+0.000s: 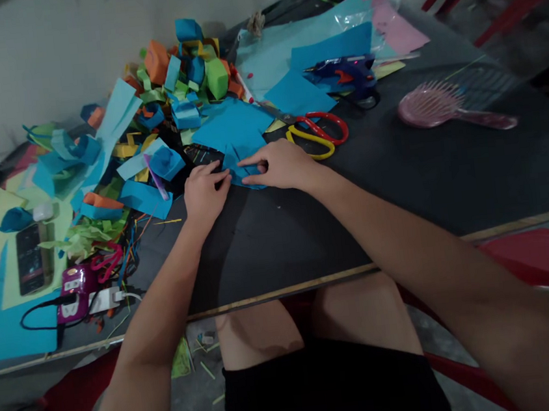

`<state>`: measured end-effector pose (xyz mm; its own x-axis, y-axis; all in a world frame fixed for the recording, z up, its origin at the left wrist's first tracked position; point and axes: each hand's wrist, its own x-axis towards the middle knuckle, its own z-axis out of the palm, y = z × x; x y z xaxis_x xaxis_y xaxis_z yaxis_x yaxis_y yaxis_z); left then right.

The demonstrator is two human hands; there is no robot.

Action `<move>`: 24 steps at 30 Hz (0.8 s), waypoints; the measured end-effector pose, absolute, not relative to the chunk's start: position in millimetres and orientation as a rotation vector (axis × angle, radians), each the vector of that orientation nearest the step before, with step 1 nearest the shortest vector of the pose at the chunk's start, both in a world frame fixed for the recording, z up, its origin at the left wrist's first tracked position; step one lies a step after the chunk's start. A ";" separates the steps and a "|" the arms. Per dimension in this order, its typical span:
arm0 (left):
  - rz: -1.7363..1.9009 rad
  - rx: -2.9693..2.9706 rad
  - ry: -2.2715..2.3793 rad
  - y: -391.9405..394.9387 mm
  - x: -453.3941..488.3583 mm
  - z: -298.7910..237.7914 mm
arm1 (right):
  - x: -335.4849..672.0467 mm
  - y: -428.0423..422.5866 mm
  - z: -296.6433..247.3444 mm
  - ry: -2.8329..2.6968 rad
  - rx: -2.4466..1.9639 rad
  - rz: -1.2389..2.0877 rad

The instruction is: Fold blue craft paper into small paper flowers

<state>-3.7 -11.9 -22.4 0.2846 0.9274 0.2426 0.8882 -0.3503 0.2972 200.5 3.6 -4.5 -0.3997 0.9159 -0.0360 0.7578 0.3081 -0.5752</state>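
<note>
Fingers (253, 161) of the right hand (277, 166) lie spread and flat, pressing down on the folded blue paper (239, 160) on the black bench (399, 179); the left hand (203, 196) is curled, thumb and forefinger closed on the paper's left edge. What shows of the paper runs lengthwise away from the person, toward the scrap pile (179, 91), with red and yellow scissors (318, 132) just to its right

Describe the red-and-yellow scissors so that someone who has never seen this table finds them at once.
On the dark table, find the person's right hand pressing on a blue paper. Just past it, toward the blue glue gun, lie the scissors. One handle loop is red and the other yellow, unlike the pink-handled pair at the table's left end.
</note>
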 end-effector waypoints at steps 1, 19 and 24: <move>0.570 2.433 1.725 -12.0 -3.7 -22.1 | 201.7 3.8 -3.8 -2.300 -1.495 0.769; 0.387 2.596 1.900 -45.5 16.0 -3.1 | 201.8 5.4 -0.4 -2.317 -1.524 0.857; -0.027 2.454 1.954 -66.5 31.2 6.9 | 202.1 7.0 3.2 -2.344 -1.530 0.851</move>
<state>31.2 -66.5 6.9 0.2242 0.9744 -0.0162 0.9745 -0.2244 -0.0073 202.1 7.0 3.2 -0.4362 0.8905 -0.1293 0.7659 0.2920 -0.5728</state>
